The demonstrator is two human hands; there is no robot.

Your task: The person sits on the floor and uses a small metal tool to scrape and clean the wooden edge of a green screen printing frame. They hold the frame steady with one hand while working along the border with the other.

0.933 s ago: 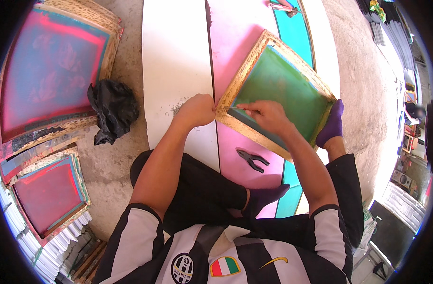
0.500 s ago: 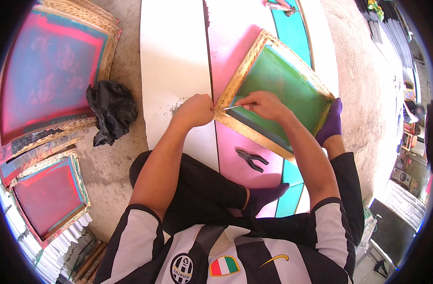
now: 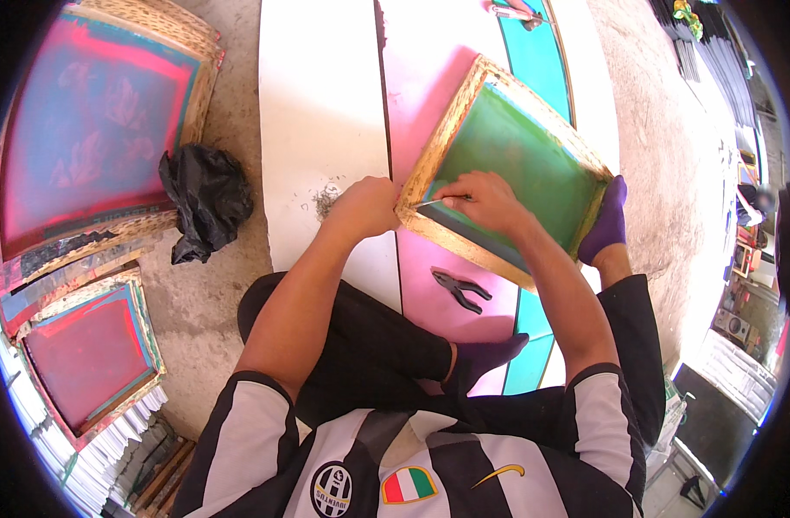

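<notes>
A wooden screen-printing frame (image 3: 464, 239) with green mesh (image 3: 520, 164) lies tilted on the boards before me. Closed at its left corner is my left hand (image 3: 369, 207); its curled fingers touch the wood, and what they grip is hidden. My right hand (image 3: 485, 200), over the mesh, is closed around a thin metal tool like a screwdriver (image 3: 430, 204), its handle mostly covered. The tool's tip points at the frame's inner left corner. My foot in a purple sock (image 3: 613, 216) rests against the frame's right corner. Black-handled pliers (image 3: 460, 292) lie below the frame.
Small metal bits (image 3: 324, 200) are heaped on the white board (image 3: 317, 104) beside my left hand. A black plastic bag (image 3: 206, 203) and more screen frames (image 3: 153, 345) stand at the left. Another hand tool (image 3: 517, 13) lies at the far end. My other foot (image 3: 490, 352) is near the pliers.
My left hand has shifted slightly right and down, and more of the metal bits show. The right hand has moved a little right with the tool, whose tip has drawn inward from the corner.
</notes>
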